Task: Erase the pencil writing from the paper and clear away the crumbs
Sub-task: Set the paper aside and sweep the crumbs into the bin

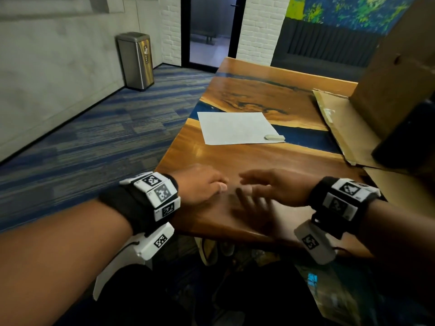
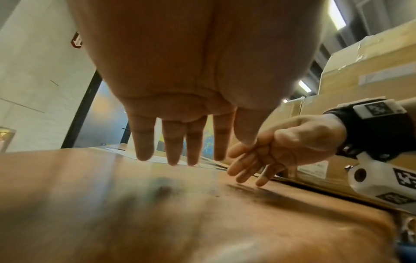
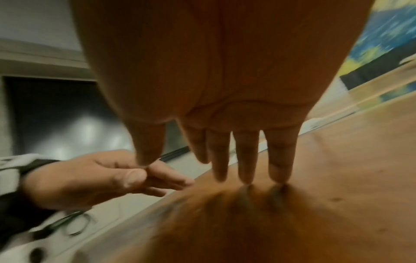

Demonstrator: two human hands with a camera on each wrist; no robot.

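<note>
The eraser lies flat at the paper's 4 o'clock corner, long axis 9-to-3. Left hand and right hand hover relaxed, holding nothing, over the wooden counter; a steel bin stands at 11 o'clock on blue carpet.

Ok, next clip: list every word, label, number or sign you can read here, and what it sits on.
No readable text.
Black-and-white square markers on white wrist units: patterns, not letters.
Label on steel bin: too small.
Red sign on white wall: blurred.
Pale labels on brown cardboard boxes: blurred.
White paper sheet: no writing legible.
</note>
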